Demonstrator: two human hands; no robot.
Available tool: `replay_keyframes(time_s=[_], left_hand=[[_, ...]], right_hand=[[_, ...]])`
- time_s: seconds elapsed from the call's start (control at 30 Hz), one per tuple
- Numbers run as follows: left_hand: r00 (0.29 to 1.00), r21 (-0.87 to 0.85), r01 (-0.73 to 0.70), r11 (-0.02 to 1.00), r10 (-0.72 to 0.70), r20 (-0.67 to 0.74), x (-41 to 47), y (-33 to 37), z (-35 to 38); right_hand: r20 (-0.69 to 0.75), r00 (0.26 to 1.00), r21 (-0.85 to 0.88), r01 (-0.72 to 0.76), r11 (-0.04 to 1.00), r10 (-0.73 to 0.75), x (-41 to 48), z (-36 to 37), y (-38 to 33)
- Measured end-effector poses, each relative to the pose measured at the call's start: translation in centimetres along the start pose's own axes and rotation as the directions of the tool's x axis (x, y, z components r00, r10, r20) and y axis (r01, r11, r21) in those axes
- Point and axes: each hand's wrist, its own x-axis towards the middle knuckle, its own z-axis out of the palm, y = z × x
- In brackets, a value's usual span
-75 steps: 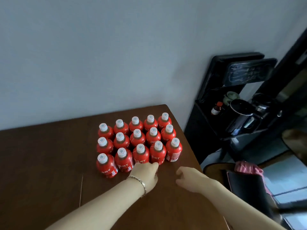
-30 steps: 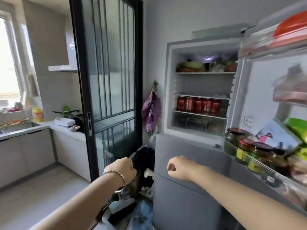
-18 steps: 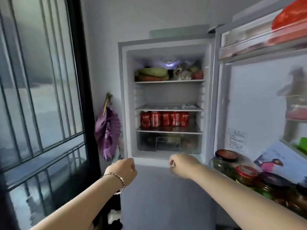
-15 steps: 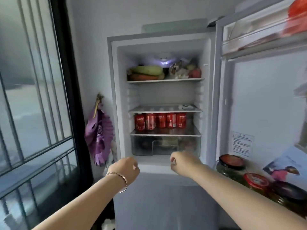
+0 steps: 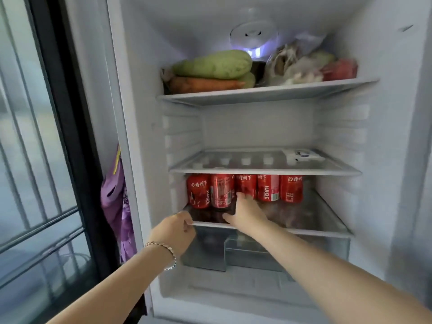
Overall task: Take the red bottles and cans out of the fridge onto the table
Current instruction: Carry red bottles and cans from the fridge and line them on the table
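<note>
The fridge stands open in front of me. Several red bottles [image 5: 268, 187] stand in a row on its third glass shelf [image 5: 325, 226], white caps showing through the shelf above. My right hand [image 5: 245, 210] reaches onto that shelf with fingers spread, fingertips against the second and third bottles from the left; it grips nothing. My left hand [image 5: 174, 232], with a bracelet at the wrist, sits at the shelf's front left corner, fingers curled on the edge.
Green squash [image 5: 214, 64], carrots and bagged food fill the top shelf. The second shelf [image 5: 264, 170] hangs low over the bottle caps. A clear drawer [image 5: 254, 253] lies below. A purple bag [image 5: 117, 202] hangs left of the fridge beside a black-framed glass door [image 5: 35, 160].
I turned from the table with its red bottles and came up close to the fridge. Both hands, shut in front of me before, have risen to the bottle shelf; the right one has opened.
</note>
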Motion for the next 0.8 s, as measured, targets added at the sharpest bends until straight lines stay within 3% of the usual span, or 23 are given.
replay_keyframes(time_s=[0.1,0.27,0.5,0.63,0.8], left_hand=[[0.999,-0.044,0.033,0.998,-0.034,-0.016,2.9,-1.1,1.0],[0.999,-0.160,-0.019,0.987,0.015,-0.031,6.1,-2.1,2.5],[0.984,-0.328,-0.060,0.943,-0.001,-0.181,10.6,0.9,3.6],[0.973,-0.403,0.016,0.915,-0.107,-0.203,14.0,2.7,4.1],[0.957,-0.315,0.135,0.939,-0.206,-0.204,16.0,3.9,5.0]], right_hand=[[-0.035,0.997,0.262,-0.059,0.963,0.071,5.4,2.4,-0.6],[-0.132,0.975,0.507,-0.091,0.857,0.181,9.7,5.0,-0.5],[-0.171,0.977,0.522,-0.022,0.852,0.130,7.9,5.6,0.6],[-0.227,0.968,0.531,0.033,0.847,0.105,4.8,4.8,1.7],[-0.257,0.964,0.499,0.068,0.864,0.072,4.0,3.7,2.6]])
